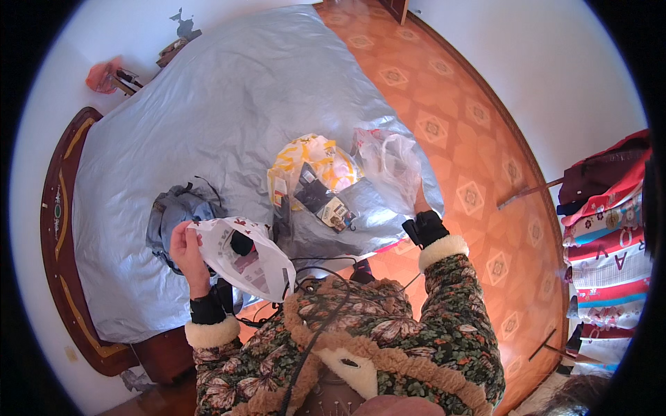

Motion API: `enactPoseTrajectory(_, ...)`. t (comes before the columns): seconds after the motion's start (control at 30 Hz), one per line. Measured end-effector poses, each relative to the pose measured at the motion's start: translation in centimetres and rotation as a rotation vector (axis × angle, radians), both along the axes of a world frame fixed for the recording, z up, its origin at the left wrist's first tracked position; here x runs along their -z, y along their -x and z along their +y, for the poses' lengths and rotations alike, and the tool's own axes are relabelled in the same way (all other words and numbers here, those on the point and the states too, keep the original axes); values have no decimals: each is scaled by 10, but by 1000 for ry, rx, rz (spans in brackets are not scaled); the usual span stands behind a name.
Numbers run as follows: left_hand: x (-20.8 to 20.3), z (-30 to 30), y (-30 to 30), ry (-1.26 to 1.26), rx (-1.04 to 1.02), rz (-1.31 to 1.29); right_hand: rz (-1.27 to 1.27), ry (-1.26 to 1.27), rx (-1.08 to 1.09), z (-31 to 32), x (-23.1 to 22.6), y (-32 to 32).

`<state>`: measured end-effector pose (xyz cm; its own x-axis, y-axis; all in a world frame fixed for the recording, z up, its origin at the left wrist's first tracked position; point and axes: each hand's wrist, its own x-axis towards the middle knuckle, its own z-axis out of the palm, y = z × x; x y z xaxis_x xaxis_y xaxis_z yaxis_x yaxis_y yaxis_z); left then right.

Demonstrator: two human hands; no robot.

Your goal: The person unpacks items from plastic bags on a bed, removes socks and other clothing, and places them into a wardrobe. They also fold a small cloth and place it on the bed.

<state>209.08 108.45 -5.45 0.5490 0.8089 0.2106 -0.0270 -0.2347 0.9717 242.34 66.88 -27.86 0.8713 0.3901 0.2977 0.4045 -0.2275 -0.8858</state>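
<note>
My left hand (186,251) grips the rim of a white plastic bag (281,274) with red print, fingers pinched on its edge. The bag gapes, and something black (241,243) shows inside it. On the right, my right hand (420,201) touches a clear plastic bag (388,163) with some red print; its fingers are hidden by the film. Between my hands lies a yellow-and-white plastic bag (305,149). Against it rest a dark flat packet (313,191) and a small package with a picture (336,213).
A silver-grey sheet (243,90) covers the bed. A grey-blue backpack (170,215) sits behind my left hand. Black cables (326,267) hang across my front. The wooden headboard (59,229) stands left; folded textiles (607,236) hang on a rack at right, beyond the tiled floor (479,201).
</note>
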Motion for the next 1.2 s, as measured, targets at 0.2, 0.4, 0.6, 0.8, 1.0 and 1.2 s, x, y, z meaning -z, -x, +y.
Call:
enactPoseTrajectory(0.2, 5, 6, 4, 14, -1, -6, 151, -147, 38, -21, 14, 13)
enactPoseTrajectory(0.4, 5, 7, 8, -10, -45, 9, 438, -433, 120, -21, 18, 26)
enactPoseTrajectory(0.6, 1, 7, 10, 31, -46, -17, -16, 9, 190, -31, -11, 42)
enactPoseTrajectory(0.8, 3, 11, 4, 41, -22, -57, 305, 12, 73, -22, 46, 33)
enactPoseTrajectory(1.0, -2, 13, 13, 9, -101, 22, 547, 72, -41, -28, 94, 50)
enactPoseTrajectory(1.2, -4, 32, 18, 42, -129, -48, 1217, -479, 70, -52, 55, 72)
